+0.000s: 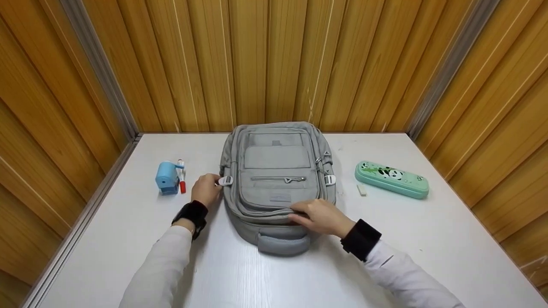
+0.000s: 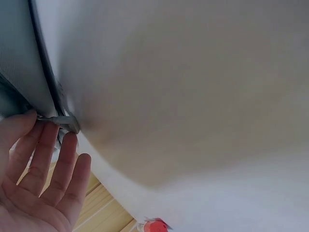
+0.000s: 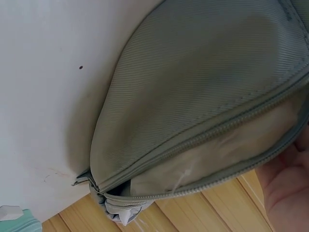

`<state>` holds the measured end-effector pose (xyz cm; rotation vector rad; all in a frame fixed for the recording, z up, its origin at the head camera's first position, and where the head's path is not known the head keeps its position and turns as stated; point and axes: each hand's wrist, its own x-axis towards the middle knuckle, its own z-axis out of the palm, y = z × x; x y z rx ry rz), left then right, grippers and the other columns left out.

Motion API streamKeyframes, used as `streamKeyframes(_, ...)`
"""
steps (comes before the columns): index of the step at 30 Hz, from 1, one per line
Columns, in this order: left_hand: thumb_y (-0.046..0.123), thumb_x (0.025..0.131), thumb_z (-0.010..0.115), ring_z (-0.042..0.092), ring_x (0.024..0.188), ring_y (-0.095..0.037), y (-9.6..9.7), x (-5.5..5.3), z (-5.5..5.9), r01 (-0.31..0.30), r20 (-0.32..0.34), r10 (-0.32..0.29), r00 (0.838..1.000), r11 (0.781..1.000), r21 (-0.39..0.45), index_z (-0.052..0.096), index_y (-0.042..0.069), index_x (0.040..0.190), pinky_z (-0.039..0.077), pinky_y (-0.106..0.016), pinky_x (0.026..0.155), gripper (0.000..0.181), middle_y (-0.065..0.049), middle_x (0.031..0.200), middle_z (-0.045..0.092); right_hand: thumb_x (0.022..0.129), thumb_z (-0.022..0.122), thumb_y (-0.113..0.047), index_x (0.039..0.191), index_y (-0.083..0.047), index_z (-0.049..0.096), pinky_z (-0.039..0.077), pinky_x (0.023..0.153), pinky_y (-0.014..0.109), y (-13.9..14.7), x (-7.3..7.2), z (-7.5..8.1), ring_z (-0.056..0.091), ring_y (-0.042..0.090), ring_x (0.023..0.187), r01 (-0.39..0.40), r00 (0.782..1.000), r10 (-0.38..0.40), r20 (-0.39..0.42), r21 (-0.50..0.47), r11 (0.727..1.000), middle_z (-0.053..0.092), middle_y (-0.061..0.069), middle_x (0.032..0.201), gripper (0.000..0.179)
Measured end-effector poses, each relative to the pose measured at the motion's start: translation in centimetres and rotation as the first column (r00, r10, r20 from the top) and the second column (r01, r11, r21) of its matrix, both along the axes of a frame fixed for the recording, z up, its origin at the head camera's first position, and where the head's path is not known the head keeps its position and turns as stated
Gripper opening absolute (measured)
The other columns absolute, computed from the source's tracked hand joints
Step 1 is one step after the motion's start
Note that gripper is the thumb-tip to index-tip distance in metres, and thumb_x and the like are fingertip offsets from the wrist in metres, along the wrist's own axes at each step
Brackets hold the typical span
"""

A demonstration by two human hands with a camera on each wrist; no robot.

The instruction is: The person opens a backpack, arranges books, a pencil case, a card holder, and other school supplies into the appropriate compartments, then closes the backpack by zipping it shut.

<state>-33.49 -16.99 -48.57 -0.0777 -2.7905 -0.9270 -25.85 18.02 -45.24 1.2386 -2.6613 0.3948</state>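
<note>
A grey backpack (image 1: 277, 158) lies on its back on the white table, its top handle (image 1: 284, 244) toward me. At its left side my left hand (image 1: 206, 190) pinches the side strap by its white buckle (image 1: 225, 181). In the left wrist view, thumb and index finger meet at that buckle (image 2: 67, 122) while the other fingers (image 2: 75, 186) spread out. My right hand (image 1: 321, 216) grips the edge of the front flap near the top of the bag. There, the right wrist view shows an unzipped opening with pale lining (image 3: 212, 159) between two rows of zipper teeth (image 3: 227, 126).
Left of the bag stand a blue pencil sharpener (image 1: 167, 177) and, beside it, a red-and-white marker (image 1: 182, 179). To the right lie a green panda pencil case (image 1: 391, 179) and a small white eraser (image 1: 361, 190). Wood-patterned walls (image 1: 274, 64) close in the table.
</note>
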Motion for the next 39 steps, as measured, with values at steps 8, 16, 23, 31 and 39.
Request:
streamKeyframes(8,0.001,0.089,0.066,0.069,0.077,-0.031,0.1,-0.2,-0.5,-0.024,0.016,0.024,1.000,1.000,0.009,0.078,0.001,0.094,0.053,-0.045,0.071,0.013,-0.017,0.087,0.078,0.100,0.064,-0.017,0.115,-0.005,0.077,0.064,0.080,0.037,0.0,-0.2,-0.1,0.079,0.025,0.091,0.015,0.998,-0.013,0.057,-0.031,0.999,0.081,0.010,0.104,0.023)
streamKeyframes(16,-0.001,0.085,0.068,0.067,0.073,-0.029,0.2,-0.1,-0.4,-0.051,0.007,0.051,0.999,0.998,0.027,0.078,0.000,0.084,0.052,-0.045,0.069,0.010,-0.017,0.083,0.077,0.091,0.074,-0.010,0.112,-0.004,0.077,0.063,0.083,0.039,-0.4,-0.4,0.6,0.078,0.026,0.092,0.017,0.993,-0.018,0.113,0.003,1.000,0.080,0.010,0.104,0.021)
streamKeyframes(23,0.001,0.086,0.068,0.072,0.078,-0.036,0.1,0.5,0.4,-0.050,0.033,0.050,0.998,0.999,0.021,0.077,-0.004,0.080,0.056,-0.051,0.074,0.012,-0.021,0.084,0.078,0.089,0.077,-0.010,0.108,-0.006,0.078,0.063,0.076,0.038,-0.8,-0.3,0.6,0.078,0.025,0.086,0.044,0.998,-0.045,0.044,0.024,0.999,0.081,0.009,0.098,0.019)
streamKeyframes(31,0.003,0.088,0.068,0.070,0.075,-0.030,0.1,1.3,1.0,-0.031,0.060,0.029,0.998,0.999,0.023,0.078,-0.004,0.083,0.056,-0.046,0.072,0.013,-0.019,0.085,0.078,0.089,0.077,-0.010,0.107,-0.006,0.079,0.063,0.075,0.038,-1.1,-0.2,0.5,0.078,0.026,0.085,0.084,0.996,-0.084,0.031,0.016,0.996,0.081,0.010,0.098,0.019)
streamKeyframes(39,0.004,0.091,0.068,0.071,0.074,-0.025,0.1,2.0,1.1,0.000,0.110,-0.002,0.994,1.000,0.020,0.079,-0.002,0.092,0.058,-0.044,0.074,0.013,-0.017,0.088,0.079,0.087,0.078,-0.009,0.106,-0.006,0.080,0.063,0.078,0.039,-1.2,-0.5,0.3,0.078,0.026,0.087,0.099,0.995,-0.099,0.017,0.006,0.995,0.081,0.010,0.099,0.020)
